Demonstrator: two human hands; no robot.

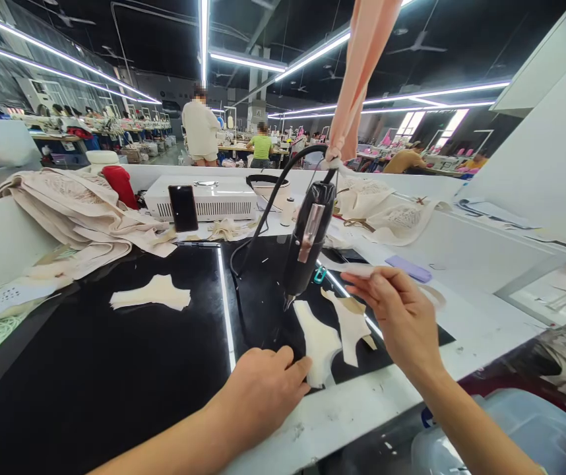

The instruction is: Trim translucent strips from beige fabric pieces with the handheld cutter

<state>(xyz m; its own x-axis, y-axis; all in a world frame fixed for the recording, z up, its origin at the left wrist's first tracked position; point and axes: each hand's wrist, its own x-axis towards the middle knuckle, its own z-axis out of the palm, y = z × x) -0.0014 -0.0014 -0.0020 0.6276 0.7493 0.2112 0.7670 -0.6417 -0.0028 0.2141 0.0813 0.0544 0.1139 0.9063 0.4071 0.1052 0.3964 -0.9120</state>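
Note:
My left hand (pixel 270 386) rests low over the black tabletop (pixel 164 369), its fingertips at the left edge of a cream fabric piece (pixel 318 343). Raised to the right, my right hand (pixel 402 310) pinches a thin pale strip (pixel 359 269) between thumb and fingers. A black handheld tool (pixel 307 237) hangs tip down from a pink cloth (pixel 362 72), between and beyond my hands. More cream pieces (pixel 349 323) lie just right of the first one. On the left of the black surface sits another cream piece (pixel 157 293).
Behind the black surface are a phone (pixel 183 208), a white vented box (pixel 201 198) and a small bottle (pixel 287 212). Beige fabric is heaped at the left (pixel 80 204) and back right (pixel 396 214). A purple item (pixel 409 268) lies at the right. People work farther back.

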